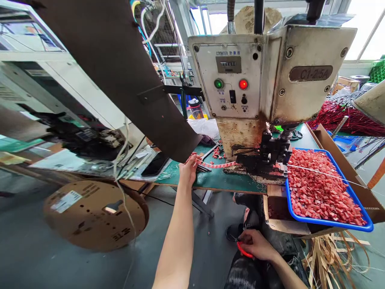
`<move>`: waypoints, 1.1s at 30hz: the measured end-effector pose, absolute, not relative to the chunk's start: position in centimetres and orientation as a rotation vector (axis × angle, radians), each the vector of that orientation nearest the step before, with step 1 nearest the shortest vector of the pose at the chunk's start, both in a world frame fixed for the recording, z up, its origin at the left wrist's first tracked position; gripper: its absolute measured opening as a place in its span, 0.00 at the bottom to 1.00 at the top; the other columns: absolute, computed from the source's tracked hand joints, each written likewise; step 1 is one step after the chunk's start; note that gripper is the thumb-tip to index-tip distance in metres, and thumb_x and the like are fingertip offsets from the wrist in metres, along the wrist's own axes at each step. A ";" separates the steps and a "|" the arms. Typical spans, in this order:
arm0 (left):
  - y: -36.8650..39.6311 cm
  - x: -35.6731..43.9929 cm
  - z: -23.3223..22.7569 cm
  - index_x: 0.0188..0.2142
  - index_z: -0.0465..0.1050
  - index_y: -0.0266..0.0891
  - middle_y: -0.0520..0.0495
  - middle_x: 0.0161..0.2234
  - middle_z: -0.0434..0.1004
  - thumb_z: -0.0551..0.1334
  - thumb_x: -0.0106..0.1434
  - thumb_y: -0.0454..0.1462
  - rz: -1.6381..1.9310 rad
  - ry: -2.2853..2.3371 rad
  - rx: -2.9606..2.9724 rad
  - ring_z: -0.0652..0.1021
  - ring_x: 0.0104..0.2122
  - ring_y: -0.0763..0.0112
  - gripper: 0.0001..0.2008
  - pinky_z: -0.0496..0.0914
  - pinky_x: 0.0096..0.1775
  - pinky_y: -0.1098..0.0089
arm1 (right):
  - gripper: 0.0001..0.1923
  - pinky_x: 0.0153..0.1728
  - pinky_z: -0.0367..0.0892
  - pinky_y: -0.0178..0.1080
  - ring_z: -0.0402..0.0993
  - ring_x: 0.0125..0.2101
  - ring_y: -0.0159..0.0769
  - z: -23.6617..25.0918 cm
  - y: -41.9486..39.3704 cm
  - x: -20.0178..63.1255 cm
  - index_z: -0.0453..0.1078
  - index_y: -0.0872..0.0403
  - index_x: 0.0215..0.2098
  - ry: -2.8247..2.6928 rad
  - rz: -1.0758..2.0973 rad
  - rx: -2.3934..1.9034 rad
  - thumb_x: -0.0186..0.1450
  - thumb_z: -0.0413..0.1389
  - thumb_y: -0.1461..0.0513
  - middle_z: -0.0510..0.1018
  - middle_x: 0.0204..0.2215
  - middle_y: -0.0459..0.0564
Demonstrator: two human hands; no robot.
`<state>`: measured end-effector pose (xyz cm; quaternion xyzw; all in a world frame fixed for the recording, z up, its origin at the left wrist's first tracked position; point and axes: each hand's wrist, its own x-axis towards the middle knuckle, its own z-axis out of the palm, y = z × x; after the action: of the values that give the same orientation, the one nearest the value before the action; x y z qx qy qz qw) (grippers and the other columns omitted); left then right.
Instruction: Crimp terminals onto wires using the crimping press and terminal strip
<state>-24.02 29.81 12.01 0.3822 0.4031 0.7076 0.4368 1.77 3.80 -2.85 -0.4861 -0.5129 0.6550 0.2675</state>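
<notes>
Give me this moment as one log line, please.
left hand: on red terminal strip at green bench edge | right hand: low, holding red-handled tool | blue tray: full of red pieces

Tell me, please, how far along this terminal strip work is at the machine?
Done: the blue tray holds many red pieces. In hand: the left hand touches the red strip leading into the machine; the right hand holds a red-handled tool low. Left: strip outside the machine.

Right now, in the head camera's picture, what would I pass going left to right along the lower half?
Cardboard reel → black phone → left hand on the red strip → black press tool → blue tray of red pieces.
</notes>
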 end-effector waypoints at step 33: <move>29.8 -23.8 11.6 0.33 0.79 0.40 0.49 0.31 0.75 0.74 0.50 0.46 1.720 0.951 1.111 0.75 0.30 0.71 0.15 0.68 0.35 0.71 | 0.19 0.27 0.62 0.32 0.74 0.28 0.34 -3.1 3.9 1.7 0.76 0.55 0.41 -1.363 1.778 -1.277 0.59 0.66 0.51 0.78 0.27 0.46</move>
<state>-23.82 29.85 11.63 0.4449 0.3808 0.6885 0.4278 1.72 3.87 -3.09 -0.4758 -0.5078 0.6623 0.2777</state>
